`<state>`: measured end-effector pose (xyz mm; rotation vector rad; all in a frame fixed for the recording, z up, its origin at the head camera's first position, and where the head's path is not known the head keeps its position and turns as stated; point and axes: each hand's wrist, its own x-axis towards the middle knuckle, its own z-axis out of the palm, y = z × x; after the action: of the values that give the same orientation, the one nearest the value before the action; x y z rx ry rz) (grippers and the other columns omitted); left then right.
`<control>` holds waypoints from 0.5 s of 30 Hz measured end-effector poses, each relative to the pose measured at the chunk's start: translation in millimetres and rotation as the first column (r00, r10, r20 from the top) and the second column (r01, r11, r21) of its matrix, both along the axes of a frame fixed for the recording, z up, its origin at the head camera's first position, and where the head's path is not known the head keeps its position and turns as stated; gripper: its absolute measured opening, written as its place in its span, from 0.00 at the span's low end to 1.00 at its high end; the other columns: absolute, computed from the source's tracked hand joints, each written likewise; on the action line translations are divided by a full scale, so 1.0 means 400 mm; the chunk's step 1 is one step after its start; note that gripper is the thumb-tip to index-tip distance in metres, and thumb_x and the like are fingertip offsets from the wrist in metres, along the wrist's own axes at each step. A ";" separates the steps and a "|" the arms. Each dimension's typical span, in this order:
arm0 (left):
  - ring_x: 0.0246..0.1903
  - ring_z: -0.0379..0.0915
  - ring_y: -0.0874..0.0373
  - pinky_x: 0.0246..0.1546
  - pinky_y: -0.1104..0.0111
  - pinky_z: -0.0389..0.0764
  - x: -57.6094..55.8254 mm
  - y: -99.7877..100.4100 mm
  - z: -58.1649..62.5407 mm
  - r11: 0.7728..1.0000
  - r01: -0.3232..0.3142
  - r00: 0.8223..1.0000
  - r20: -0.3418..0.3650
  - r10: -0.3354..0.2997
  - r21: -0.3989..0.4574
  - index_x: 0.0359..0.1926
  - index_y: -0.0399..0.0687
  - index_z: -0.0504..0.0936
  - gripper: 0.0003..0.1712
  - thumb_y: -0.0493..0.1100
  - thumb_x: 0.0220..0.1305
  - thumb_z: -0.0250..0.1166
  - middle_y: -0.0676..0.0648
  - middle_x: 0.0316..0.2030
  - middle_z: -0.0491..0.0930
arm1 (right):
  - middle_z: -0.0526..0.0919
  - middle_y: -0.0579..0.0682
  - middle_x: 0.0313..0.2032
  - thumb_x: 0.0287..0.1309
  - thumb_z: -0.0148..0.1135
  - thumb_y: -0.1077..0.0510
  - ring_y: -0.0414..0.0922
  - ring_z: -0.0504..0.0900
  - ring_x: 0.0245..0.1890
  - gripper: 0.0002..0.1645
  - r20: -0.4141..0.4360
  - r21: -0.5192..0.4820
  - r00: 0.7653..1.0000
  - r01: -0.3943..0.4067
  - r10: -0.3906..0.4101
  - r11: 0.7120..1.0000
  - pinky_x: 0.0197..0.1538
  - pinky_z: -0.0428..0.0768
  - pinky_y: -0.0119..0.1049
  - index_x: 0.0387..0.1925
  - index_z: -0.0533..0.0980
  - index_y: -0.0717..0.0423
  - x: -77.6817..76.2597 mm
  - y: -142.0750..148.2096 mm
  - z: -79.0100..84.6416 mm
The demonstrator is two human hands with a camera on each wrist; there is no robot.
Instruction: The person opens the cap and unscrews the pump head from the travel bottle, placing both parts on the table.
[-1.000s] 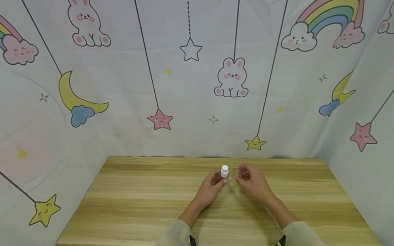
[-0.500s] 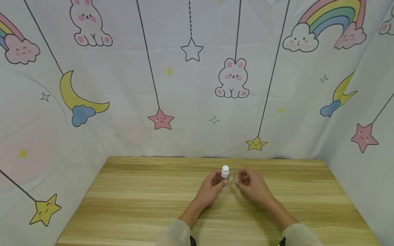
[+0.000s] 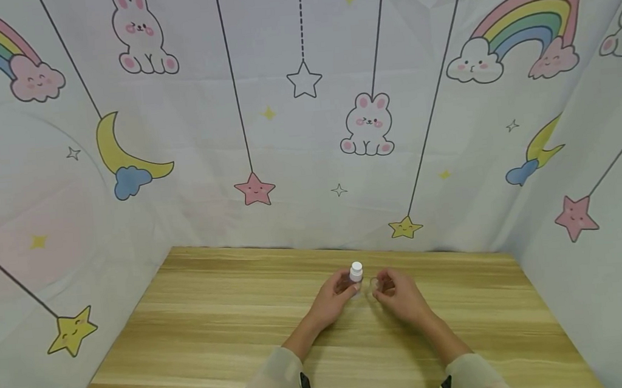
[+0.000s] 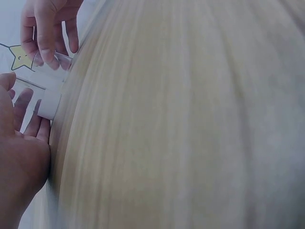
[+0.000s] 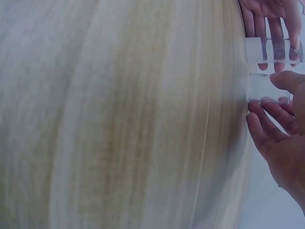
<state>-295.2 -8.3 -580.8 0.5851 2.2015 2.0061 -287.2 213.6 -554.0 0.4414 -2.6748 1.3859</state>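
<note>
In the head view, my left hand (image 3: 331, 299) grips a small bottle (image 3: 356, 272) with a white top, standing upright over the far middle of the table. Its clear body shows in the right wrist view, with the left fingers visible through it. Just to the right, my right hand (image 3: 402, 293) holds a small clear cup (image 3: 375, 285) between thumb and fingers. The clear cup (image 5: 263, 88) sits close beside the bottle (image 5: 269, 50) in the right wrist view. The left wrist view shows the bottle's white end (image 4: 49, 104) next to the left fingers.
A wood-grain table (image 3: 217, 323) lies under both hands. Behind it and at both sides hang white cloth walls (image 3: 202, 135) printed with rabbits, stars, moons and rainbows. Dark wrist devices show at both cuffs.
The right hand and the clear cup have shifted slightly down in the head view. The left hand keeps its hold on the bottle, and the head view has tilted a little.
</note>
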 end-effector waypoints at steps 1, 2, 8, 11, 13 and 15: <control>0.69 0.73 0.46 0.72 0.50 0.72 0.000 0.001 0.000 1.000 -0.001 1.000 -0.001 0.001 0.000 0.71 0.46 0.74 0.24 0.47 0.80 0.62 0.43 0.65 0.80 | 0.84 0.51 0.39 0.59 0.75 0.69 0.45 0.86 0.40 0.16 0.003 0.005 1.000 0.001 -0.001 1.000 0.44 0.88 0.34 0.47 0.79 0.62 0.000 0.001 0.000; 0.68 0.73 0.46 0.72 0.50 0.72 0.000 0.001 0.001 1.000 -0.002 1.000 -0.002 0.002 -0.002 0.71 0.46 0.75 0.24 0.47 0.80 0.62 0.43 0.65 0.80 | 0.84 0.51 0.39 0.60 0.76 0.69 0.44 0.86 0.41 0.16 0.005 0.011 1.000 0.001 -0.001 1.000 0.45 0.88 0.34 0.47 0.79 0.61 0.001 0.002 0.001; 0.69 0.73 0.46 0.72 0.49 0.72 -0.002 0.002 -0.001 1.000 -0.005 1.000 -0.009 0.005 -0.003 0.71 0.45 0.74 0.24 0.47 0.80 0.62 0.43 0.65 0.80 | 0.84 0.49 0.39 0.60 0.77 0.66 0.45 0.86 0.42 0.16 -0.005 0.054 1.000 -0.006 0.007 0.999 0.48 0.88 0.38 0.47 0.79 0.58 0.005 0.004 0.004; 0.69 0.73 0.46 0.72 0.50 0.72 -0.001 0.001 -0.002 1.000 -0.009 1.000 -0.002 0.009 -0.012 0.71 0.45 0.74 0.25 0.48 0.80 0.62 0.44 0.65 0.80 | 0.84 0.48 0.39 0.59 0.77 0.66 0.46 0.86 0.43 0.16 -0.024 0.075 1.000 -0.016 0.018 0.997 0.48 0.89 0.39 0.46 0.79 0.57 0.005 0.004 0.003; 0.69 0.73 0.47 0.72 0.51 0.72 -0.001 0.000 -0.001 1.000 -0.012 1.000 0.008 0.012 -0.023 0.72 0.45 0.74 0.26 0.48 0.80 0.63 0.45 0.65 0.80 | 0.84 0.48 0.39 0.59 0.77 0.67 0.46 0.87 0.43 0.16 -0.035 0.094 0.999 -0.016 0.020 0.995 0.48 0.89 0.39 0.45 0.79 0.57 0.004 0.004 0.002; 0.69 0.73 0.49 0.72 0.52 0.72 0.000 0.001 0.000 1.000 -0.013 1.000 0.018 0.013 -0.025 0.72 0.47 0.74 0.26 0.49 0.80 0.63 0.46 0.65 0.80 | 0.84 0.47 0.38 0.58 0.77 0.67 0.46 0.87 0.42 0.17 -0.050 0.114 0.999 -0.013 0.019 0.993 0.48 0.89 0.39 0.46 0.79 0.57 0.003 0.004 0.000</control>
<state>-295.4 -8.0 -580.7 0.5497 2.2224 1.9789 -286.2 215.2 -554.1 0.5020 -2.7241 1.2132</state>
